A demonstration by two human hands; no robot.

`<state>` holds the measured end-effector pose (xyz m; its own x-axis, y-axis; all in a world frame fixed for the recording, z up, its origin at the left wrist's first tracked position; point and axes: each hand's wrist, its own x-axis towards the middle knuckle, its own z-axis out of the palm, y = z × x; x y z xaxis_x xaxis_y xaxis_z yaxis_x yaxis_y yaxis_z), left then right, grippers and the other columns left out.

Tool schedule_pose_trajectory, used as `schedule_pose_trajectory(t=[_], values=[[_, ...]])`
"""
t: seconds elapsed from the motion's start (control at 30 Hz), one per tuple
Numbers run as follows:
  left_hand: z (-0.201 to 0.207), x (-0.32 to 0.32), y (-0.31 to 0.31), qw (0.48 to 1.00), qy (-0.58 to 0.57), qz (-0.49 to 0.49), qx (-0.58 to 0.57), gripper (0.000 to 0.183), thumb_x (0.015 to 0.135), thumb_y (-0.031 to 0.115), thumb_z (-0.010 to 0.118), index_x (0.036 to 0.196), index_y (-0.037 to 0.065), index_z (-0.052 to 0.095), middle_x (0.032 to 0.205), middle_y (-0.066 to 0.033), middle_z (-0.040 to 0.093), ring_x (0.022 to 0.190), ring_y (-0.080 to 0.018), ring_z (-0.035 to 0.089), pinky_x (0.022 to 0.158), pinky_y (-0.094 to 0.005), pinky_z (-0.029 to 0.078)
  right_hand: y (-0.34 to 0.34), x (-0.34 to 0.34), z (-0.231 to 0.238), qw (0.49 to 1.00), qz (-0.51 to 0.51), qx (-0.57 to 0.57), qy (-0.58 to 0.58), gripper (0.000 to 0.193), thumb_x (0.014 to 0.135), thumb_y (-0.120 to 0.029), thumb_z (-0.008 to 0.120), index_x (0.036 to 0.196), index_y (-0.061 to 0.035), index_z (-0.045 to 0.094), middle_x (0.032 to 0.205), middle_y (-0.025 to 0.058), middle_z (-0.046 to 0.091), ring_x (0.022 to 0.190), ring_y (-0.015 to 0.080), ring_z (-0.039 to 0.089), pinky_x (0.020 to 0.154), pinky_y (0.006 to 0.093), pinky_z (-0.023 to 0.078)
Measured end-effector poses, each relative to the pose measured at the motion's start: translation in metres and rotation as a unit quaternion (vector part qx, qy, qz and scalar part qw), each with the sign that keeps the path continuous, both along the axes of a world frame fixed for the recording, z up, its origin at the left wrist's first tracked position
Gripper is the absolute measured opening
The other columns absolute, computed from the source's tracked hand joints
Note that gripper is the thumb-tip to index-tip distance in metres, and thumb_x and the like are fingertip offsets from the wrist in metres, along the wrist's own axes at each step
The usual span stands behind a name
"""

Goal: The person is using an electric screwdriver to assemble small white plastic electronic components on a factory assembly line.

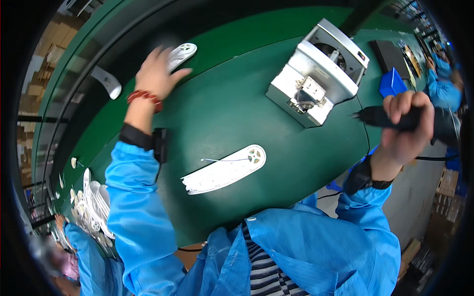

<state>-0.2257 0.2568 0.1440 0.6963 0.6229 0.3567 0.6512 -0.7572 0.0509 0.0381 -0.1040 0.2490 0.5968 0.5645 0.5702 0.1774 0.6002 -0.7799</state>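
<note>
My left hand [156, 76], with a red beaded bracelet at its wrist, is stretched over the far left of the bench. Its thumb stands apart from the fingers, beside a long white plastic part [183, 53] with a round spoked end. The fingertips are blurred, and part of that piece is hidden behind the hand. On the right, my right hand [407, 126] is wrapped round a black electric screwdriver [374, 117], its tip pointing left. Between my arms a white plastic shell [222, 172] lies on the green bench top, a thin wire across it.
A grey-white metal machine [321, 74] stands at the back right. Beyond it is a blue bin [393, 83]. Another white part [107, 83] lies on the green strip at left, near a heap of white parts [94, 202]. Co-workers in blue sleeves sit at both sides.
</note>
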Motion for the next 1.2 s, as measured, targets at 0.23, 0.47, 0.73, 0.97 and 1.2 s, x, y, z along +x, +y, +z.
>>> schedule_pose_trajectory(t=[0.23, 0.47, 0.73, 0.97, 1.2], values=[[0.004, -0.043, -0.036, 0.983, -0.107, -0.045, -0.145, 0.067, 0.080, 0.008, 0.070, 0.140, 0.016, 0.040, 0.125, -0.0190, 0.055, 0.113, -0.0349, 0.056, 0.096, -0.0387, 0.045, 0.053, -0.045, -0.031, 0.987, 0.156, 0.043, -0.009, 0.027, 0.095, -0.032, 0.051, 0.098, -0.0051, 0.048, 0.073, 0.0102, 0.056, 0.055, 0.0156, 0.050, 0.057, 0.0322, 0.042], [0.008, -0.116, -0.096, 0.964, -0.011, 0.030, -0.264, 0.070, 0.074, 0.002, 0.070, 0.138, 0.010, 0.044, 0.118, -0.0179, 0.058, 0.107, -0.0341, 0.057, 0.091, -0.0374, 0.046, 0.074, -0.031, -0.039, 0.990, 0.138, 0.028, -0.018, 0.023, 0.097, -0.025, 0.045, 0.101, -0.0025, 0.048, 0.072, 0.0120, 0.057, 0.055, 0.0156, 0.050, 0.056, 0.0329, 0.045], [0.011, -0.145, -0.163, 0.988, -0.046, 0.066, -0.134, 0.061, 0.076, 0.018, 0.072, 0.132, 0.006, 0.050, 0.127, -0.0178, 0.052, 0.121, -0.0351, 0.047, 0.102, -0.0426, 0.037, 0.084, -0.030, -0.042, 0.991, 0.124, 0.007, -0.041, 0.020, 0.095, -0.020, 0.047, 0.098, -0.0012, 0.047, 0.069, 0.0129, 0.056, 0.053, 0.0159, 0.049, 0.054, 0.0323, 0.044], [0.004, -0.081, -0.210, 0.969, -0.049, -0.118, -0.212, 0.075, 0.064, 0.051, 0.074, 0.120, 0.002, 0.058, 0.123, -0.0145, 0.055, 0.112, -0.0341, 0.053, 0.090, -0.0433, 0.042, 0.089, -0.031, -0.041, 0.993, 0.113, -0.008, -0.014, 0.020, 0.095, -0.021, 0.047, 0.096, -0.0016, 0.048, 0.067, 0.0128, 0.056, 0.052, 0.0163, 0.049, 0.053, 0.0325, 0.044], [-0.006, -0.066, -0.215, 0.964, -0.031, -0.108, -0.240, 0.071, 0.064, 0.047, 0.075, 0.119, 0.005, 0.059, 0.109, -0.0095, 0.061, 0.093, -0.0281, 0.057, 0.076, -0.0382, 0.042, 0.090, -0.031, -0.040, 0.994, 0.110, -0.014, -0.002, 0.018, 0.095, -0.020, 0.046, 0.095, -0.0014, 0.049, 0.067, 0.0134, 0.056, 0.052, 0.0165, 0.049, 0.053, 0.0331, 0.044]])
